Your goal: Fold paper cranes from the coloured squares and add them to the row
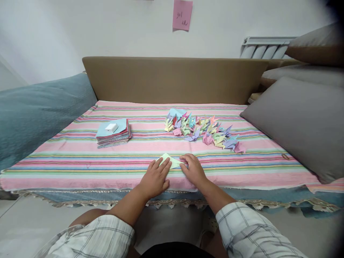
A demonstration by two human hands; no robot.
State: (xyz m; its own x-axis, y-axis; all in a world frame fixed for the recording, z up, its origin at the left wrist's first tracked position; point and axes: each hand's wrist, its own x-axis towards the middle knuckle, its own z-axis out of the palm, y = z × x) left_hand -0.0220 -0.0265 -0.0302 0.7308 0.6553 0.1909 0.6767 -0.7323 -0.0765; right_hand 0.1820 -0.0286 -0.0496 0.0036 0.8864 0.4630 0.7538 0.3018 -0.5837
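Note:
A light green sheet of folding paper [174, 163], partly folded to a point on its right, lies on the striped cloth in front of me. My left hand [156, 179] rests flat on its left part, fingers stretched out and pressing it down. At the pointed right end, my right hand [194, 171] has its thumb and bent fingers closed around the paper tip. Part of the sheet is hidden under my left fingers. Beyond my hands sits a cluster of folded paper cranes [206, 134] in several colours.
A stack of coloured paper [114, 138] with a small white block [111, 127] on top stands at the left. Grey cushions [298, 125] line the right side, a blue cushion [43, 111] the left. A brown backrest [174, 80] closes off the back; a pink note [182, 15] hangs above.

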